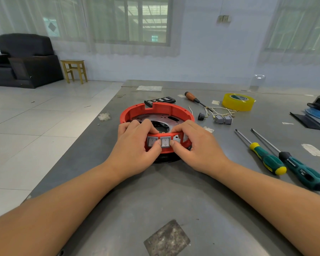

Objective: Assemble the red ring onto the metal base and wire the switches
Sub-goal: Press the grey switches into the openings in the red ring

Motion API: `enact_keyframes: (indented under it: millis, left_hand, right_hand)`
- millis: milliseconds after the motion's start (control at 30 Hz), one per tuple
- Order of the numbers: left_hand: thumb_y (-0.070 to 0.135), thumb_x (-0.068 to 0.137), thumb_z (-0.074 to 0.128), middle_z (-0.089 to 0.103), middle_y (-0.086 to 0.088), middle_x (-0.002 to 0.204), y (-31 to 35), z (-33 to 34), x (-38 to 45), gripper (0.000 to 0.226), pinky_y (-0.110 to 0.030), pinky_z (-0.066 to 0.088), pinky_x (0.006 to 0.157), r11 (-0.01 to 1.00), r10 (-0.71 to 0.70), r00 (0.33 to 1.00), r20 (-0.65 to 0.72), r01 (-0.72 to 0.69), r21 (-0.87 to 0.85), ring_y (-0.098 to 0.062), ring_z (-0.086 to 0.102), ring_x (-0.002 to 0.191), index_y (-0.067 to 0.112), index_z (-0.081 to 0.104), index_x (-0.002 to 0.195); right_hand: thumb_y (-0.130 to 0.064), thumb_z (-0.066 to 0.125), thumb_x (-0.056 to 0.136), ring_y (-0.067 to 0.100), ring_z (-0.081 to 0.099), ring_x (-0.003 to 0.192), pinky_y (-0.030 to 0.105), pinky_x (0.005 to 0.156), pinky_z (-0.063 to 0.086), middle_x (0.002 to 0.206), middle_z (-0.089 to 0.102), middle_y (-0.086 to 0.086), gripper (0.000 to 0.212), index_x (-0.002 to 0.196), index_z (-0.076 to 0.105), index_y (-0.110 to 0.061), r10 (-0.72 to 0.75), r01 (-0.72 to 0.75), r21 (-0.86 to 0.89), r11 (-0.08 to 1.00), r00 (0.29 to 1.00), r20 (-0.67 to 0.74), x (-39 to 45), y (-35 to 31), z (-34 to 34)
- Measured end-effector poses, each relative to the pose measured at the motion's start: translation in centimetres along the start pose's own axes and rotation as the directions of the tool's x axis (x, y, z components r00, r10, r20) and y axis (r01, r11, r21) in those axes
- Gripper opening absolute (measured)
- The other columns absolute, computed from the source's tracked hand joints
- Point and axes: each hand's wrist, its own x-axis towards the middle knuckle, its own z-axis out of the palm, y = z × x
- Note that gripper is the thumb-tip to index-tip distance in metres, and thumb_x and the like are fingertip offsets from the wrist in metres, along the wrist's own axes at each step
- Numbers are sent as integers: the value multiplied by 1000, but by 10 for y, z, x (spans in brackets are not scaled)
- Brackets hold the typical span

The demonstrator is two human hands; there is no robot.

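A: Both hands, left hand (135,145) and right hand (190,145), clamped on red ring (156,110) at mid worktop (174,191), thumbs pressing second switch (165,141).

B: Probably light, stiff plastic; better gripped at rim. Only "I" and "O" readable; tape (237,101) label too blurred.

Both hands grip the red ring (156,110) seated on the metal base (174,124). The left hand (135,146) and right hand (194,145) pinch a grey switch (165,141) in its near wall.
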Motion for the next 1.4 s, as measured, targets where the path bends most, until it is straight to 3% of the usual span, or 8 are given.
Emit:
enact_keyframes:
  millis: [300,433,533,667,967,1033,1233,1400]
  left_hand:
    - [62,93,44,49,27,97,4,-2,-2,38,-34,28,103,996,67,997,-32,-65,68,-3,38,101,35,60,115]
    - [64,96,43,63,22,107,7,-3,-2,42,-38,27,109,987,86,996,-3,-85,136,-11,50,109,38,64,122]
    - [63,97,41,66,17,113,6,-2,-3,45,-40,27,111,988,77,997,-11,-75,136,-15,51,117,35,66,121]
    - [62,96,41,65,14,118,4,0,-2,46,-42,25,113,989,54,998,-19,-51,138,-15,49,124,33,66,122]
    - [62,95,39,66,12,119,1,2,-2,48,-44,24,113,988,57,998,-21,-54,145,-15,49,126,32,65,123]
    - [63,95,39,66,12,119,1,1,-2,48,-44,24,114,988,54,998,-13,-51,149,-14,49,126,33,65,123]
    - [63,96,38,64,14,117,3,-1,-3,48,-42,22,114,987,51,999,-5,-49,151,-14,49,125,34,65,122]
    - [63,96,38,66,12,120,4,-4,-4,49,-43,23,115,987,43,999,11,-44,156,-15,49,126,33,65,124]
  right_hand:
    - [-38,61,98,4,53,111,26,92,51,125,54,-11,32,128,61,-26,-43,43,24,999,999,-10,-6,6,0]
    - [-29,55,99,-3,51,94,14,85,43,122,47,-11,19,118,58,-24,62,-41,111,993,979,-197,-7,19,-5]
    - [-22,57,98,7,49,101,28,92,44,118,50,-7,13,111,58,-22,278,-292,-42,955,938,-207,-4,44,-11]
    - [-24,51,99,27,41,133,42,110,37,141,49,5,37,135,54,-16,445,-433,-425,795,892,-76,14,75,-3]
    - [-48,34,101,30,-8,158,50,127,-3,171,9,9,72,162,19,-14,681,-519,-651,554,732,-4,56,118,6]
    - [-52,28,101,32,-9,157,54,126,-7,170,13,10,71,161,24,-14,705,-499,-678,539,708,40,58,121,7]
    - [-37,39,102,34,40,141,48,121,24,148,52,11,47,141,55,-16,584,-464,-674,575,810,-59,45,103,6]
    - [-18,53,99,31,50,123,42,99,46,137,52,7,29,126,64,-18,489,-453,-462,762,871,-46,23,84,1]
